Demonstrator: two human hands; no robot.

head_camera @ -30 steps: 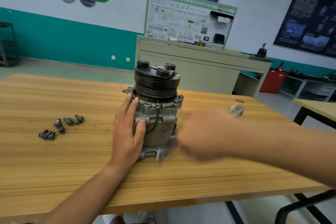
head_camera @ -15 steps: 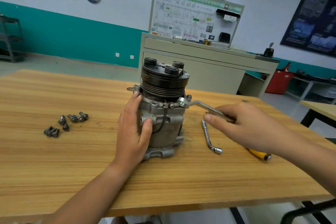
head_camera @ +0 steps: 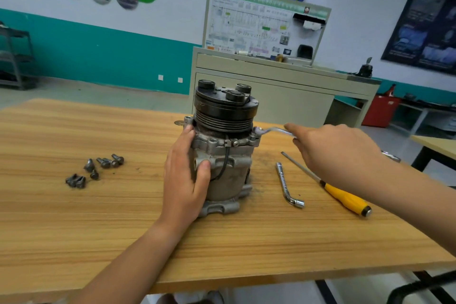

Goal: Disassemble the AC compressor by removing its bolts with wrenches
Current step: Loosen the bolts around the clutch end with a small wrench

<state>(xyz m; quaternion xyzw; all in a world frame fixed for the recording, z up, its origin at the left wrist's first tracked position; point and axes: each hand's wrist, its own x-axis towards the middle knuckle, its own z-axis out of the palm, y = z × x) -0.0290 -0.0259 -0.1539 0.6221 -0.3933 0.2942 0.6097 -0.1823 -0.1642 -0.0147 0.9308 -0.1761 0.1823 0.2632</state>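
Observation:
The AC compressor [head_camera: 228,155] stands upright on the wooden table [head_camera: 98,217], its black pulley on top. My left hand [head_camera: 185,180] grips the left side of its grey body, thumb across the front. My right hand [head_camera: 333,153] holds the handle of a silver ring wrench [head_camera: 274,130], whose ring end sits on a bolt at the right of the compressor's upper flange. Several removed bolts [head_camera: 95,169] lie loose on the table to the left.
An L-shaped socket wrench [head_camera: 287,185] and a yellow-handled screwdriver [head_camera: 345,196] lie on the table right of the compressor. A metal piece [head_camera: 391,155] shows behind my right wrist. A beige cabinet [head_camera: 283,91] stands behind the table; another table [head_camera: 436,143] is at right.
My right hand swung in from a blur and set the wrench on the flange bolt; since half a second ago the handle has swung further back. My left hand kept its hold on the compressor.

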